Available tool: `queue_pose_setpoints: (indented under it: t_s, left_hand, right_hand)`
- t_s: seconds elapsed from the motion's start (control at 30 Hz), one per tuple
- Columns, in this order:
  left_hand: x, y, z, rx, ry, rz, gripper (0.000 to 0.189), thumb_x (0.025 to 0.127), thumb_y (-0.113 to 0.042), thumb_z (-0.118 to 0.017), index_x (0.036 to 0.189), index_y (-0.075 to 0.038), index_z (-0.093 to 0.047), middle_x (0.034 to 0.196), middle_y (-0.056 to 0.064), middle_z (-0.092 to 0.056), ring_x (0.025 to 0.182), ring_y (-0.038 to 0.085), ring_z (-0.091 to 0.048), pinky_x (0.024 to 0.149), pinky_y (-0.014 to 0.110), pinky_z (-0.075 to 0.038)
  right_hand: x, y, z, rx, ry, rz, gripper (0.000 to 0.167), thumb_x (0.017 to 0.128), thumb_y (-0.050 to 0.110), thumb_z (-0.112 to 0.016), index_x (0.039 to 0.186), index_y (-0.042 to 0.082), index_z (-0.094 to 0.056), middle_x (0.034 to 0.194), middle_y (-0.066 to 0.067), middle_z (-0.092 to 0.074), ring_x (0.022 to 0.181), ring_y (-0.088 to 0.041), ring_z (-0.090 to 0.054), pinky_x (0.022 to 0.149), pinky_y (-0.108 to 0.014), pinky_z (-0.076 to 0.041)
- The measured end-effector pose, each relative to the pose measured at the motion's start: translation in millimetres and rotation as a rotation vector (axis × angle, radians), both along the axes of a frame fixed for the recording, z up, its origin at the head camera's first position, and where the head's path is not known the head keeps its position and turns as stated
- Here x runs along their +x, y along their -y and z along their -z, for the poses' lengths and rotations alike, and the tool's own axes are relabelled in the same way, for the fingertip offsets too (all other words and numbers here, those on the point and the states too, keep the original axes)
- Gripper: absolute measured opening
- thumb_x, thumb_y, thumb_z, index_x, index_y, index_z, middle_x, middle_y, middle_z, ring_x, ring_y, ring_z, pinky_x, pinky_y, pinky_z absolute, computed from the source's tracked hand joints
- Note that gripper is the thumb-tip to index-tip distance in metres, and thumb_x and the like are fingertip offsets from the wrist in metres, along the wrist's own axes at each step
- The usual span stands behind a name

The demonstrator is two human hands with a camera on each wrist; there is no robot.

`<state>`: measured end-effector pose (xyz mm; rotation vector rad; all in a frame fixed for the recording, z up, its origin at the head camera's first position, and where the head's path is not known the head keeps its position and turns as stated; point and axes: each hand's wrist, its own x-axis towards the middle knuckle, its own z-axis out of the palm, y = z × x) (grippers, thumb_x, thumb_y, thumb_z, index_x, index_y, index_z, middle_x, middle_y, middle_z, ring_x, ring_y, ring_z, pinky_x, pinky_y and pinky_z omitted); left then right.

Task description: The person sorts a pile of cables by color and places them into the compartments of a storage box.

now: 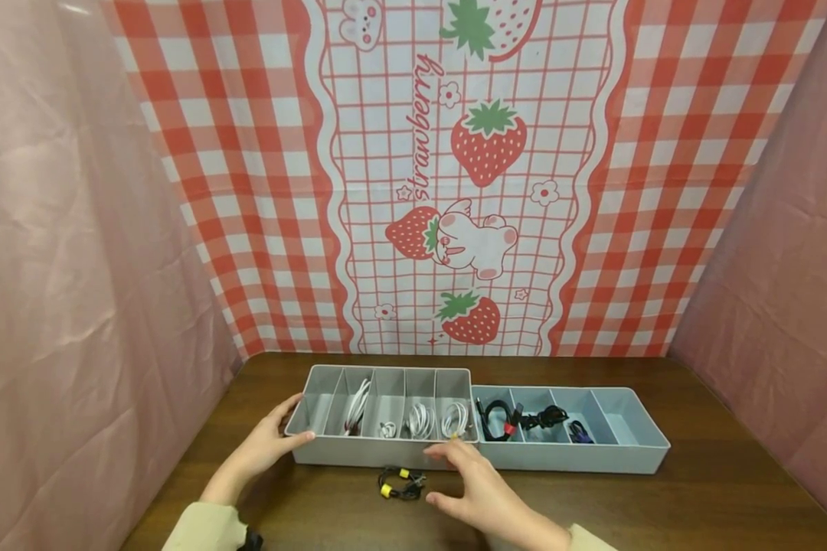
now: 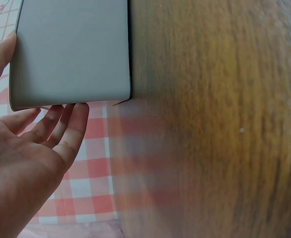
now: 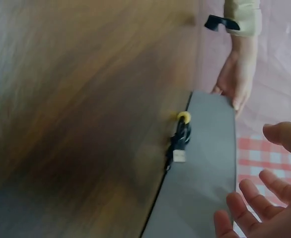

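Observation:
A grey divided organizer box (image 1: 358,453) stands on the table, with white cables (image 1: 420,421) in several of its compartments. At its left front corner, my left hand (image 1: 265,438) grips it, thumb along the front rim and fingers against the end wall (image 2: 71,54). A coiled black cable (image 1: 401,484) with yellow ties lies in front of the box; its light-coloured plug (image 3: 179,156) shows in the right wrist view. Just right of that cable hovers my right hand (image 1: 478,490), fingers spread and holding nothing. Its fingertips (image 3: 247,188) appear apart from the cable.
Against the box's right side stands a blue-grey organizer (image 1: 565,457). It holds a black cable with a red tie (image 1: 499,421), another black cable bundle (image 1: 544,417) and a small dark purple coil (image 1: 580,432). A checked strawberry cloth (image 1: 455,191) hangs behind the wooden table (image 1: 303,505).

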<state>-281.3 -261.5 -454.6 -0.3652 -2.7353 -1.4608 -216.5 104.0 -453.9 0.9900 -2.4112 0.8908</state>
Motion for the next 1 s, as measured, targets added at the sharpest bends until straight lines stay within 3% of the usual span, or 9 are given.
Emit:
queue_pose_setpoints:
  t_s: [0.17, 0.5, 0.77, 1.0]
  left_hand:
    - [1.1, 0.1, -1.0, -0.004, -0.009, 0.017, 0.078, 0.085, -0.019, -0.070, 0.144, 0.005, -0.026, 0.139, 0.030, -0.039, 0.121, 0.039, -0.048, 0.092, 0.046, -0.045]
    - [-2.6, 1.0, 1.1, -0.017, -0.004, 0.007, 0.077, 0.086, -0.019, -0.070, 0.145, 0.003, -0.027, 0.141, 0.029, -0.039, 0.122, 0.039, -0.047, 0.092, 0.044, -0.045]
    - [4.3, -2.9, -8.8, 0.000, -0.008, 0.019, 0.076, 0.086, -0.016, -0.069, 0.144, 0.006, -0.026, 0.141, 0.031, -0.036, 0.124, 0.042, -0.045, 0.095, 0.050, -0.042]
    - [0.7, 0.5, -1.5, -0.013, -0.003, 0.012, 0.077, 0.086, -0.020, -0.070, 0.145, 0.003, -0.027, 0.144, 0.029, -0.035, 0.126, 0.041, -0.043, 0.096, 0.050, -0.042]
  right_hand:
    - [-5.3, 0, 8.6, 0.052, 0.044, -0.032, 0.049, 0.071, 0.023, -0.080, 0.115, 0.013, -0.060, 0.109, 0.006, -0.059, 0.091, -0.008, -0.054, 0.076, -0.026, -0.048]
    - [-16.5, 4, 22.6, 0.173, 0.077, -0.029, 0.043, 0.071, 0.027, -0.078, 0.110, 0.016, -0.062, 0.104, 0.007, -0.058, 0.096, -0.011, -0.052, 0.084, -0.030, -0.046]
    - [-21.2, 9, 26.2, 0.216, 0.102, -0.051, 0.039, 0.072, 0.029, -0.077, 0.107, 0.016, -0.064, 0.102, 0.006, -0.058, 0.095, -0.011, -0.053, 0.085, -0.030, -0.046]
    - [-20.3, 13, 23.7, 0.275, 0.175, -0.038, 0.034, 0.075, 0.028, -0.076, 0.105, 0.015, -0.067, 0.099, 0.007, -0.056, 0.093, -0.010, -0.051, 0.083, -0.029, -0.046]
